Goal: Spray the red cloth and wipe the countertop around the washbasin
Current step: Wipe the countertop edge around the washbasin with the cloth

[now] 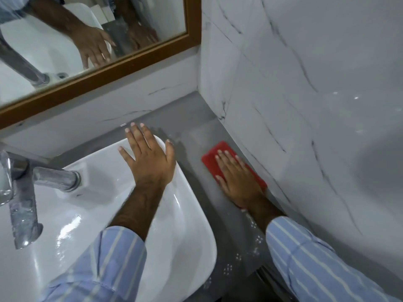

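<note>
Red cloth [212, 159] flat under right hand [236, 177] on grey countertop [196, 118]

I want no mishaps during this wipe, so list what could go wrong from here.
1. The red cloth sits tight against the marble-pattern wall, so the right hand may scrape its knuckles or miss the wall joint.
2. The left hand is braced on the glossy washbasin rim, which looks wet; it could slip.
</note>
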Demonstrator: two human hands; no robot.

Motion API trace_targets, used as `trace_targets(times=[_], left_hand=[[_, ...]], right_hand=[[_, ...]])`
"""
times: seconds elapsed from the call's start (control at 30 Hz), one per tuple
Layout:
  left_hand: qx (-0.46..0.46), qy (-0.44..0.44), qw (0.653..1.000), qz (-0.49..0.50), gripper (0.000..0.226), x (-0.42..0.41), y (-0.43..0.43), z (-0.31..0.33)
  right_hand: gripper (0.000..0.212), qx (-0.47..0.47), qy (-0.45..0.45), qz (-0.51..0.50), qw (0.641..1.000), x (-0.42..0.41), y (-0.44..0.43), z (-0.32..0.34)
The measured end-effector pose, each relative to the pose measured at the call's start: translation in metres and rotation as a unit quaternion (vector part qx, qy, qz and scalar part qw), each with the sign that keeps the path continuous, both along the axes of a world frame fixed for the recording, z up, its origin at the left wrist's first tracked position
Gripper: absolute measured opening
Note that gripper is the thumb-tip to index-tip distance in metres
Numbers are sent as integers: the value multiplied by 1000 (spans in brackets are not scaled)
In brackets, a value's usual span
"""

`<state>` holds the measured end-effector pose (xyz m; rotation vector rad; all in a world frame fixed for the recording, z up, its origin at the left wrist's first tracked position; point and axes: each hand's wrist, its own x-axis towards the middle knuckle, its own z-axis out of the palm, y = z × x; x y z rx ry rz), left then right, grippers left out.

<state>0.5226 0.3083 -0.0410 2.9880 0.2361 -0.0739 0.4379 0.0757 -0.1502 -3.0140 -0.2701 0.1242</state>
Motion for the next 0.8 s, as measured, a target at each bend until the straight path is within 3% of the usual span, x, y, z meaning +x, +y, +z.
trace_targets(times=[0.13,0.23,0.3,0.47,0.67,0.8], left_hand=[[-12,0,1000,-1,79,-2,-4,5],[-13,-9,1000,1,79,-2,-3,4],[-14,-16,1000,1,79,-1,-2,1],[-1,-30,1000,-6,79,-1,0,-9],[-15,-27,999,-9,79,-4,0,-4],[-33,-16,999,-7,79,-4,-4,4]], right_hand=[[64,-4,2,-116,993,-53,-16,2],[63,10,-10,-191,982,-34,16,0],[63,31,-18,-175,984,-7,34,-1],[65,11,4,-1,1000,3,15,-3],[66,8,12,-130,991,-133,-33,-6],[65,7,11,-170,985,-127,-17,-6]])
